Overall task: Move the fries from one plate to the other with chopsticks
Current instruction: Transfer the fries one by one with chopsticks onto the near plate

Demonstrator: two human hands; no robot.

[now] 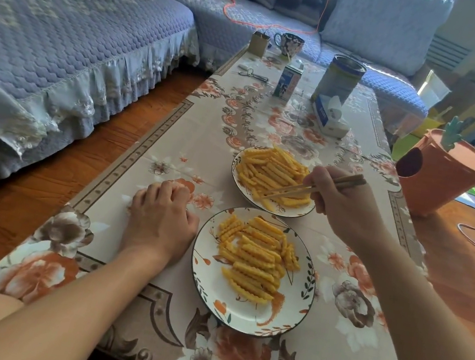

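Two flower-rimmed white plates stand on the table. The far plate [235, 176] carries a big heap of crinkle-cut fries [268, 169]. The near plate [244, 313] holds a smaller pile of fries [255, 259] on its upper half. My right hand [340, 204] grips a pair of wooden chopsticks [290, 191]; their tips reach down into the near edge of the far heap. My left hand [160, 214] rests on the tablecloth just left of the near plate, fingers loosely curled, holding nothing.
The table [152, 167] has a floral cloth. Farther back stand a milk carton [287, 82], a tall tin [339, 78], a tissue box [329, 115], a mug [289, 44] and a small brown box [258, 42]. An orange bin [443, 176] stands right; a blue sofa [66, 40] left.
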